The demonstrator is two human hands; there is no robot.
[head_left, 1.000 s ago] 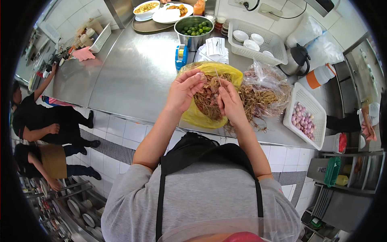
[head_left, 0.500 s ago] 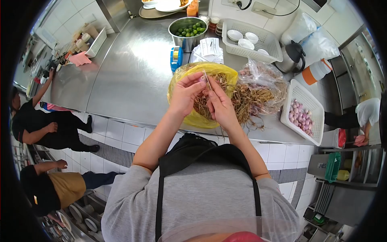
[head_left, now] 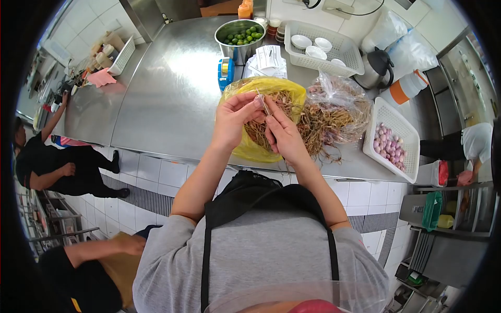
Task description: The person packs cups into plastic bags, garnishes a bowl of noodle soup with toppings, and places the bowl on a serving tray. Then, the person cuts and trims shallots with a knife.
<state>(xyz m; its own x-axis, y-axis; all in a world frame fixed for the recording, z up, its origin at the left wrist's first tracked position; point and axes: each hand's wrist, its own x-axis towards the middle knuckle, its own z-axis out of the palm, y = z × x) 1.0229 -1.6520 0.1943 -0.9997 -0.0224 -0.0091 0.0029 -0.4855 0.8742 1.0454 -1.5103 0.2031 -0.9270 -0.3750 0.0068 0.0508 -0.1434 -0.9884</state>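
My left hand (head_left: 233,119) pinches a small shallot, mostly hidden by the fingertips. My right hand (head_left: 285,134) grips a small knife (head_left: 264,103), its thin blade against the shallot. Both hands are over a yellow plastic bag (head_left: 249,153) filled with dry shallot stalks. More dry stalks (head_left: 319,129) spill to the right, beside a clear plastic bag (head_left: 342,99) of unpeeled shallots. Further right, a white basket (head_left: 412,168) holds peeled pinkish shallots (head_left: 389,145).
Behind the bags stand a steel pot (head_left: 237,52) of green limes, a blue tape dispenser (head_left: 225,74), paper slips (head_left: 267,62) and a basket of white bowls (head_left: 347,49). A kettle (head_left: 377,67) is at right. Co-workers (head_left: 57,169) stand left and right.
My hands stay close together, with small shifts of the fingers and knife. The tray with plates at the counter's far end is gone. A co-worker at lower left has come closer.
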